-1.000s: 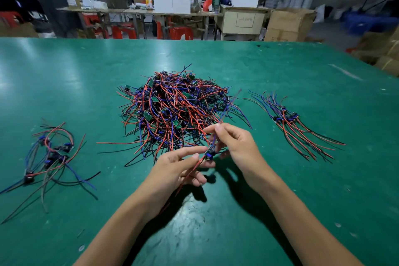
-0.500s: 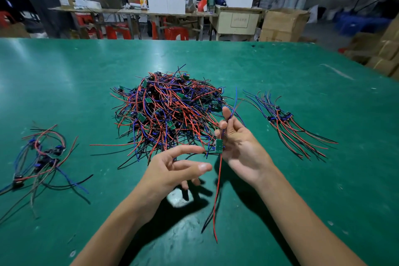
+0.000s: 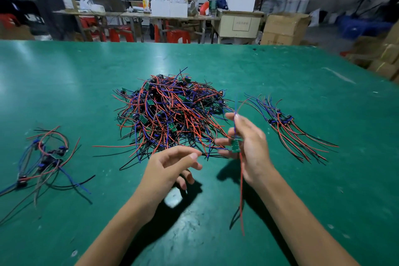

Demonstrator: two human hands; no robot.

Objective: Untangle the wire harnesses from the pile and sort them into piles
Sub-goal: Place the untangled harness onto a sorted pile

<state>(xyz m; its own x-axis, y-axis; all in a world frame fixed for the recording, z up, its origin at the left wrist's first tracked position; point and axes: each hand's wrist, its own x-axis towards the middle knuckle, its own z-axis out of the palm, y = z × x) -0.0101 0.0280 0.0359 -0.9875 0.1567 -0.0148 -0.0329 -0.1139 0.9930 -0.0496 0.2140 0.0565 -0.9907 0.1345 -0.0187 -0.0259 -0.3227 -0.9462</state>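
My right hand (image 3: 248, 142) pinches one red-and-blue wire harness with a small green board (image 3: 235, 146), lifted just beside the tangled central pile (image 3: 172, 114) on the green worktop (image 3: 280, 190). My left hand (image 3: 170, 166) hovers loosely curled, holding nothing. I'd lay the harness parallel on the right-hand sorted bundle (image 3: 289, 127), tails clear. No legible writing.

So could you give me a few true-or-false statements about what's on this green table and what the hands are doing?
1. The right hand holds a harness with a small green board. True.
2. The left hand grips a bundle of wires. False: it holds nothing.
3. The big tangled pile lies in the middle of the table. True.
4. The small pile on the right is messier than the small pile on the left. False: its wires lie roughly parallel; the left one is loopy.
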